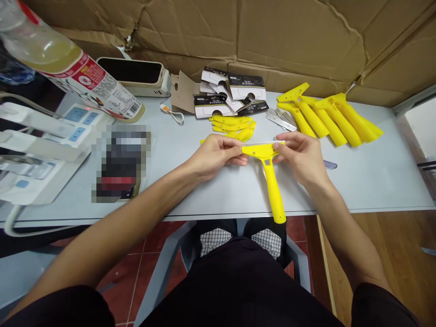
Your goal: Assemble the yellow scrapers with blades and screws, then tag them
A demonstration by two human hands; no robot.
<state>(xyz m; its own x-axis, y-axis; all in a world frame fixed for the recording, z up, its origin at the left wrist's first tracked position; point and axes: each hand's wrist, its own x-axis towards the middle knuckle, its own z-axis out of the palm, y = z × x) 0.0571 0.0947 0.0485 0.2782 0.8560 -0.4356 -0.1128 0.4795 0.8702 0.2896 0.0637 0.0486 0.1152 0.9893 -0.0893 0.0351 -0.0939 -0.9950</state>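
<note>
**Two hands hold a yellow scraper over the bench**

The left hand [218, 156] is closed on one end of the wide head of a yellow plastic scraper with a long round handle [274, 190]. The right hand [303, 156] pinches the other end of the head, with its thumb on the front. The scraper is between the two hands, near the front edge of the pale grey bench [177, 195]. Its handle points down toward the person and reaches past that edge. A thin strip [260, 144] runs along the top of the head. A tiny shiny metal bit [275, 138] is by the right fingertips.

Just past the hands is a small heap of flat, curved yellow plastic pieces [235, 127]. Thin silver metal blades [281, 119] lie to the right of it. More yellow scrapers [327, 113] lie in a pile farther right. Black and white paper cards [221, 97] are heaped behind the curved pieces, by the big brown cardboard [204, 36] at the back.

On the left is a bottle with yellow drink and a red and white label [98, 84]. It leans in the view. Near it are a pale box-like thing with a black top [136, 75] and a short white cord with an orange bit [172, 112]. A dark phone, blurred over [119, 163], lies beside a white power strip with blue sockets [51, 159].
</note>
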